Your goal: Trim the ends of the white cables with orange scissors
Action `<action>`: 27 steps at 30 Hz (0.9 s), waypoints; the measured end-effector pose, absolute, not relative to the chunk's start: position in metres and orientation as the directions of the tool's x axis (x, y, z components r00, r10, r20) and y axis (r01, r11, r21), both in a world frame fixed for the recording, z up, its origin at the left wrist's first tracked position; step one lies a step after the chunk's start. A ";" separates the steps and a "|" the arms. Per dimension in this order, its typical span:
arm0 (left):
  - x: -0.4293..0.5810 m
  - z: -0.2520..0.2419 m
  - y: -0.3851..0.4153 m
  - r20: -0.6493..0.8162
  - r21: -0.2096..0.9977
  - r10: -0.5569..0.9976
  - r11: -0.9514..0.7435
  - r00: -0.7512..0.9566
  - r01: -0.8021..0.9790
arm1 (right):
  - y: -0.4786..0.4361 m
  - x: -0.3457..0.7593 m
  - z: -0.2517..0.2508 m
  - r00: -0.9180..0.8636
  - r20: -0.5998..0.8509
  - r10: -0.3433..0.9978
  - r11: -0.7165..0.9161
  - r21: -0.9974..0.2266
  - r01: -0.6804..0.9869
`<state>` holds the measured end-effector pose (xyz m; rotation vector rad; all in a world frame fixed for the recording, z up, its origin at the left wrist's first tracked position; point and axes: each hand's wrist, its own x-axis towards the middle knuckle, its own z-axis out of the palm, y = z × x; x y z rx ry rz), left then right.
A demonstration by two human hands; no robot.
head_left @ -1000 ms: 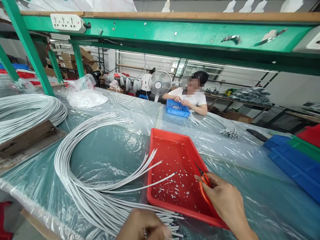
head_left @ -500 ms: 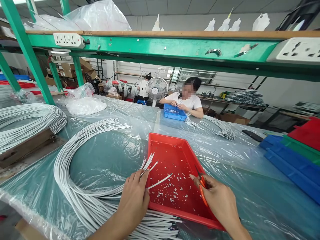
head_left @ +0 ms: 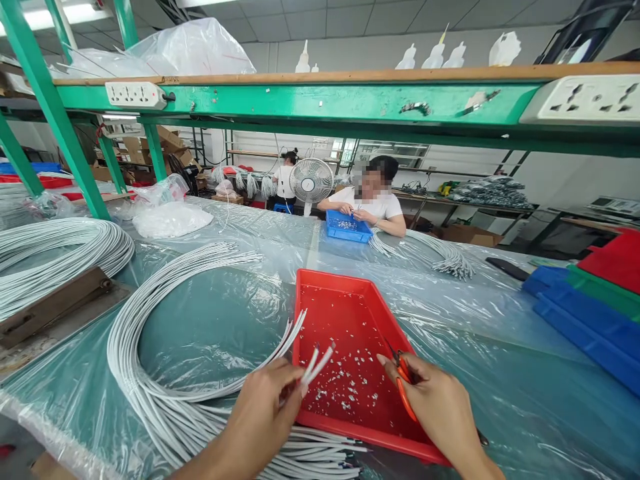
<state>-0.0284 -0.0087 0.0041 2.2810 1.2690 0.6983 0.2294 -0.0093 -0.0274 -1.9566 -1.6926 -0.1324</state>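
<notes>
My left hand [head_left: 267, 403] pinches a couple of white cables [head_left: 318, 363] near their cut ends, at the left rim of a red tray [head_left: 345, 283]. Small pale scraps [head_left: 350, 381] lie scattered over the tray's floor. My right hand [head_left: 437, 400] is closed around orange-handled scissors [head_left: 404, 387], their dark tips pointing up and left over the tray's right side. A big coiled bundle of white cables [head_left: 131, 347] curves from the table round under my left hand. More of its ends [head_left: 325, 450] lie below the tray's near rim.
Across the table a person [head_left: 375, 203] works over a blue tray [head_left: 347, 230]. Another cable coil [head_left: 100, 240] and a metal block [head_left: 55, 303] lie left. Stacked trays [head_left: 590, 313] stand right. A green shelf beam [head_left: 300, 100] with power strips [head_left: 134, 95] spans overhead.
My left hand has shifted slightly down, and the cable ends in its fingers now point more upward. My right hand keeps the scissors almost in place. The view has tilted up slightly.
</notes>
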 end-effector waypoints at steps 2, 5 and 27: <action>-0.036 -0.006 -0.024 0.214 0.644 0.813 -0.534 0.541 0.548 | -0.009 0.229 -0.028 0.195 0.419 0.887 -0.055 -0.324 0.944; -0.041 -0.034 -0.037 0.112 0.444 0.746 -0.628 0.656 0.639 | -0.009 0.228 -0.028 0.176 0.424 0.888 -0.042 -0.308 0.951; -0.031 -0.045 0.052 -0.031 0.236 0.958 -0.270 0.285 0.934 | -0.010 0.217 -0.027 0.059 0.479 0.876 0.036 -0.185 0.982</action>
